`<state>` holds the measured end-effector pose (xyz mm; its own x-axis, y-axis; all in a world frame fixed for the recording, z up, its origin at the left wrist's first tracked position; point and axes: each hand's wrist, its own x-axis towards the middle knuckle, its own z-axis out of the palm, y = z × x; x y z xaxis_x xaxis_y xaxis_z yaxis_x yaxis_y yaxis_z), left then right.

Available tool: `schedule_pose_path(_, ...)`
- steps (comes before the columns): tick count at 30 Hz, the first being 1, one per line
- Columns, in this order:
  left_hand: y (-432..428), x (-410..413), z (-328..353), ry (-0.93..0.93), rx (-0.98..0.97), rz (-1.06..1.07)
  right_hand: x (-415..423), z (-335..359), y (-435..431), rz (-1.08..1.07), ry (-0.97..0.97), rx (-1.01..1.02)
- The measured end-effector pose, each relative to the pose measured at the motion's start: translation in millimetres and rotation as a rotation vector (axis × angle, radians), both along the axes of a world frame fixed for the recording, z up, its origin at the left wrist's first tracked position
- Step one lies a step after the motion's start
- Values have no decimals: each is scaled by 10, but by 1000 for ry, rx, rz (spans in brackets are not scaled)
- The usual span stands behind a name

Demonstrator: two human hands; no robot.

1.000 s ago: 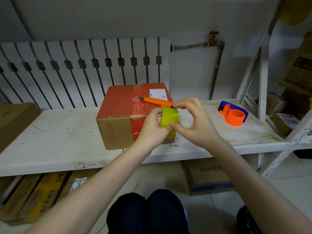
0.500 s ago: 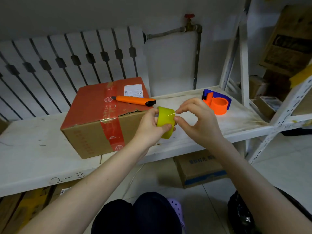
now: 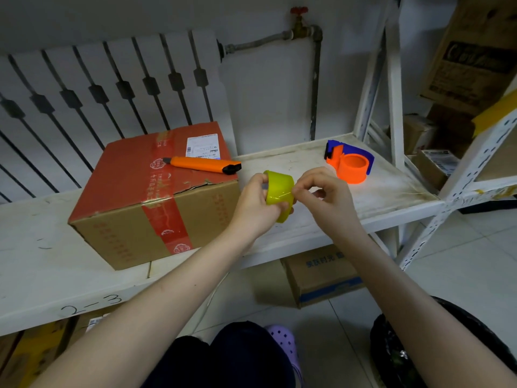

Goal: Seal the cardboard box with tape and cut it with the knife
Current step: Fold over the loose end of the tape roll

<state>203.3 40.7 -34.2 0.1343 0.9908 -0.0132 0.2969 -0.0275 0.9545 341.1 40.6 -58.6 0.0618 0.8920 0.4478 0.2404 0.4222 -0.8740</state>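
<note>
Left hand (image 3: 254, 205) and right hand (image 3: 328, 198) grip one tape roll (image 3: 279, 189) — one knife (image 3: 202, 164) tops one box (image 3: 117, 222).

Dim, cool indoor light, darker toward the top corners. The box (image 3: 112, 228) casts only a soft shadow. Wide-angle bending tilts the shelf (image 3: 42, 247) and radiator (image 3: 126, 65); edges look slightly soft.

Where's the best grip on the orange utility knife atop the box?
Pinch the orange utility knife mid-handle from above, fingers on its long sides: it lies flat on the red-topped cardboard box, leaving top and sides free. Probably come from the right, away from the blade end.
</note>
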Motion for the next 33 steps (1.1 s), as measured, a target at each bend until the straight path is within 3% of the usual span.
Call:
schedule_pose_path(6, 6, 113, -11, 47, 28, -51, 24, -25, 73, 219, 552, -284)
schedule_pose_path(8, 2, 126, -9, 31, 0, -72, 34, -32, 94, 101, 485, -276)
schedule_pose_path(11, -12, 103, 0, -35, -87, -88, 89, -62, 119, -207, 128, -136)
schedule_pose_path(13, -20, 84, -3, -77, -137, -79, 161, -56, 117, -282, 185, -98)
schedule_pose_path(15, -25, 68, -14, -119, -166, -75, 236, -25, 100, -164, 294, -68)
schedule_pose_path(18, -9, 64, -38, -129, -172, -89, 249, -53, 63, 93, -72, -54)
schedule_pose_path(20, -5, 71, -42, -103, -161, -125, 203, -98, 91, 131, -222, -8)
schedule_pose_path(27, -7, 45, -23, -60, -166, -197, 170, -85, 192, 167, 95, -178)
schedule_pose_path(31, 15, 22, -59, -118, -190, -144, 131, -173, 247, -54, 410, -355)
schedule_pose_path(33, 42, 16, -90, -186, -167, -84, 169, -225, 231, -57, 413, -412)
